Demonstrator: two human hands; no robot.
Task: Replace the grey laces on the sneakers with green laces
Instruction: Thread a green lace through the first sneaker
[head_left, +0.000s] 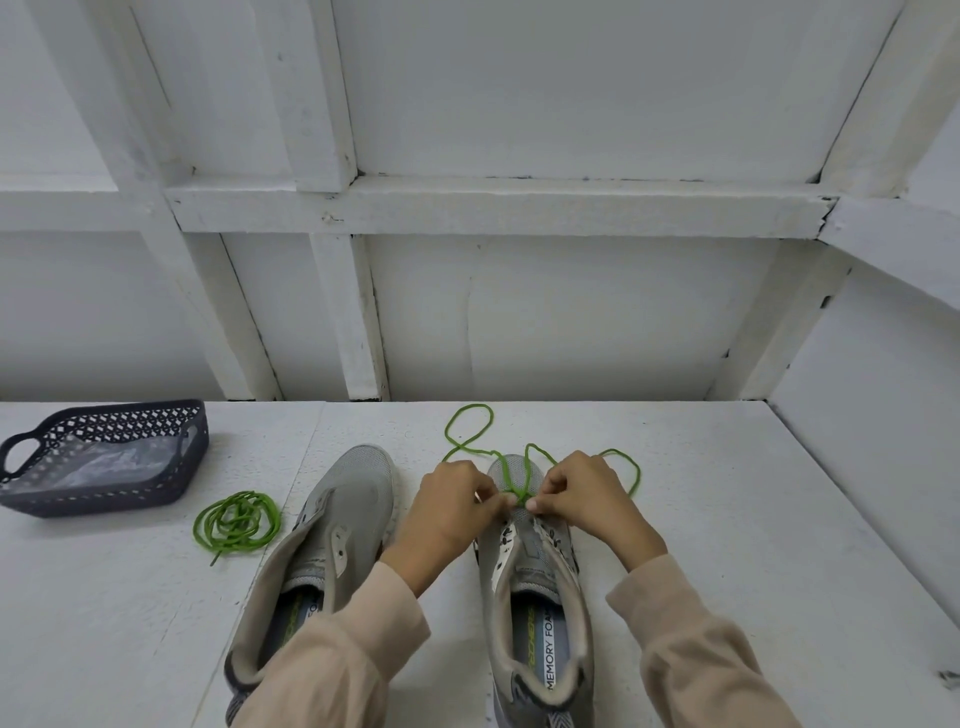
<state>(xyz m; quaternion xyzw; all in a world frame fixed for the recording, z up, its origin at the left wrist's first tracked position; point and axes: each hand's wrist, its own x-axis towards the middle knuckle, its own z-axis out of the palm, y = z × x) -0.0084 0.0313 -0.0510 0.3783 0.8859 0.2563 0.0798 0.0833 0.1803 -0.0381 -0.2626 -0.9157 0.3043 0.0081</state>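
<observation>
Over the mesh-toed right sneaker (524, 561), left hand (447, 514), right hand (587, 499), both pinching thin green lace (522, 480)

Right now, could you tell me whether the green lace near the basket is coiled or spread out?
Coiled: that green lace lies in looped rings on the table, one end trailing out.

On the insole of the right-hand sneaker (535, 582), a white strip (549, 659) carries "MEMORY FOAM" in dark capitals, running lengthwise. Beside the strip is green brand lettering (531, 638) (too stylised to read). In the other sneaker (343, 519), to its left, only "FOA" (315, 609) shows before a sleeve (358, 639) covers the rest.
</observation>
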